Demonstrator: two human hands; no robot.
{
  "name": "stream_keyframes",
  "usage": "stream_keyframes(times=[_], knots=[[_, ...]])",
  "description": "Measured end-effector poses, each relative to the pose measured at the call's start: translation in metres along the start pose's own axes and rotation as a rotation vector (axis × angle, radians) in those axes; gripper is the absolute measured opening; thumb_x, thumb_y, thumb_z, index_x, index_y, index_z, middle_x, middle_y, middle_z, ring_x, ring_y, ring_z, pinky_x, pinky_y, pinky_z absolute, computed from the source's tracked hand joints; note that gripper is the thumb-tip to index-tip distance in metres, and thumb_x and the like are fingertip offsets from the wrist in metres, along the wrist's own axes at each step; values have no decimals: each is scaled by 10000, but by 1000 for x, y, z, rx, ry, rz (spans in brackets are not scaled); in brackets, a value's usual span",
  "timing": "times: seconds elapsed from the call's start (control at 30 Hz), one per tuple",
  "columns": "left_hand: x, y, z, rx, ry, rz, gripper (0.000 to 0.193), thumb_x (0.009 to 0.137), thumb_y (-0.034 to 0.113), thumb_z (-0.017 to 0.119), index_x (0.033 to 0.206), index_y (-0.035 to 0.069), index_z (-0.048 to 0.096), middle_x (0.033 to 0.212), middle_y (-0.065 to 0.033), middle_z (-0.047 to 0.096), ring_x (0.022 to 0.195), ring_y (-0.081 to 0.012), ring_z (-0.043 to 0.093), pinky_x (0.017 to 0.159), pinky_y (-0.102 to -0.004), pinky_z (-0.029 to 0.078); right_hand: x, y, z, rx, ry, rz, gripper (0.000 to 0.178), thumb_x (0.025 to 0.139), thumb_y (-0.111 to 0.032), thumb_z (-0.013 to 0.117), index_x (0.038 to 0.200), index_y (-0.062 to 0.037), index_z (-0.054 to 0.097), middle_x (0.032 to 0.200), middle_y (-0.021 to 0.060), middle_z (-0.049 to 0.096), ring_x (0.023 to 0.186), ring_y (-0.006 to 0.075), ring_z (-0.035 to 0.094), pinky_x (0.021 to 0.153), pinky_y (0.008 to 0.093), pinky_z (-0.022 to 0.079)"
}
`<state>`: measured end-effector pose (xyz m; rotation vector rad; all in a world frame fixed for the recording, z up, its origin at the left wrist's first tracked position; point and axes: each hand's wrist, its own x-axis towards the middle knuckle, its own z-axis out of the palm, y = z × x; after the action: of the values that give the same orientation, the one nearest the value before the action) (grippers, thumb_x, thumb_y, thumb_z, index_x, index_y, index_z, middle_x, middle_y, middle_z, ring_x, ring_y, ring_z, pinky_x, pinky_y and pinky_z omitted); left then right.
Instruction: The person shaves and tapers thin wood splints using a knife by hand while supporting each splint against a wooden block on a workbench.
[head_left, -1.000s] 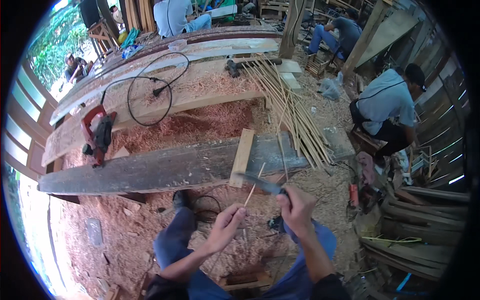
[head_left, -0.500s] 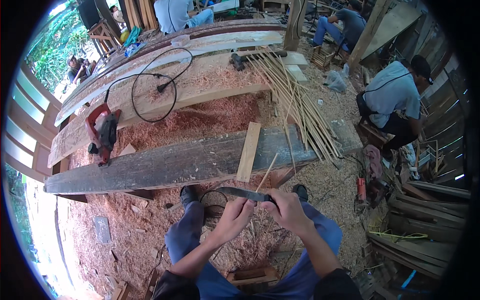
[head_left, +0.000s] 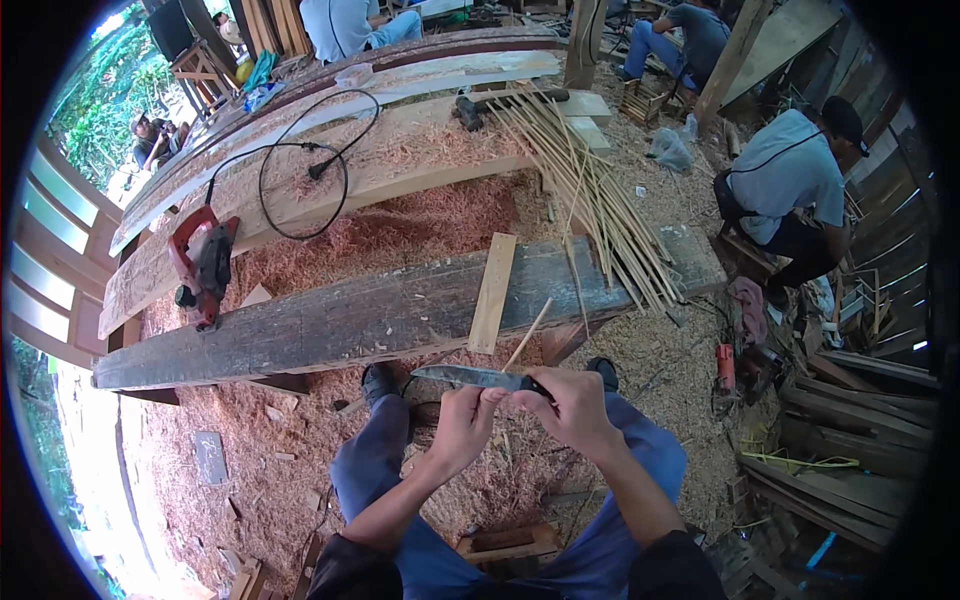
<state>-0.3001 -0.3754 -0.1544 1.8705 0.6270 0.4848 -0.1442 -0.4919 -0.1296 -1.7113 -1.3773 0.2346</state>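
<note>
My right hand (head_left: pixel 574 412) is closed round the dark handle of a knife (head_left: pixel 465 376). The long blade points left, above my left hand. A thin wooden stick (head_left: pixel 528 333) slants up and away from the blade, over the gap before the dark plank. My left hand (head_left: pixel 462 428) is closed at the stick's lower end, with its thumb close to the blade and to my right hand. My fingers hide that lower end. Both hands are above my lap, between my knees.
Ahead lies a dark plank (head_left: pixel 340 318) bearing a short pale board (head_left: pixel 493 290), a bundle of thin sticks (head_left: pixel 610 225) and a red power planer (head_left: pixel 205 265) with a looped cord. A hammer (head_left: pixel 467 112) rests farther back. A person (head_left: pixel 790 180) sits at the right; shavings cover the ground.
The knife has shifted a little left and up, so more blade extends past my left hand. Both hands have risen slightly, and the stick still slants up from the blade.
</note>
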Motion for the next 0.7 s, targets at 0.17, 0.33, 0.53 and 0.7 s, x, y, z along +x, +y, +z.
stream_keyframes(times=[0.17, 0.33, 0.53, 0.7], knots=[[3, 9, 4, -11, 89, 52, 278, 1054, 175, 556, 949, -54, 674, 587, -151, 544, 477, -153, 472, 497, -331, 402, 1, 0, 3, -102, 85, -50, 344, 908, -397, 725, 889, -57, 682, 633, 57, 582, 541, 220, 605, 494, 351, 418], [1, 7, 9, -71, 117, -25, 263, 1067, 173, 533, 955, -39, 641, 593, -100, 490, 531, -113, 407, 504, -313, 385, 7, -1, 6, -125, 150, -57, 349, 908, -416, 725, 912, -68, 693, 611, 50, 566, 515, 214, 592, 483, 347, 418], [3, 8, -9, -448, -76, -154, 282, 1100, 264, 462, 1055, 5, 563, 677, 26, 429, 584, -63, 370, 514, -275, 357, 10, -10, 2, 34, 42, 98, 342, 948, -369, 702, 965, -28, 716, 627, 81, 617, 527, 228, 620, 498, 330, 445], [3, 7, -11, -574, -214, -202, 352, 1100, 378, 434, 1095, 32, 498, 731, 71, 382, 587, -34, 338, 514, -251, 348, 6, -4, 6, 27, 1, 86, 384, 959, -413, 677, 955, -30, 704, 634, 87, 614, 540, 254, 629, 502, 358, 451]])
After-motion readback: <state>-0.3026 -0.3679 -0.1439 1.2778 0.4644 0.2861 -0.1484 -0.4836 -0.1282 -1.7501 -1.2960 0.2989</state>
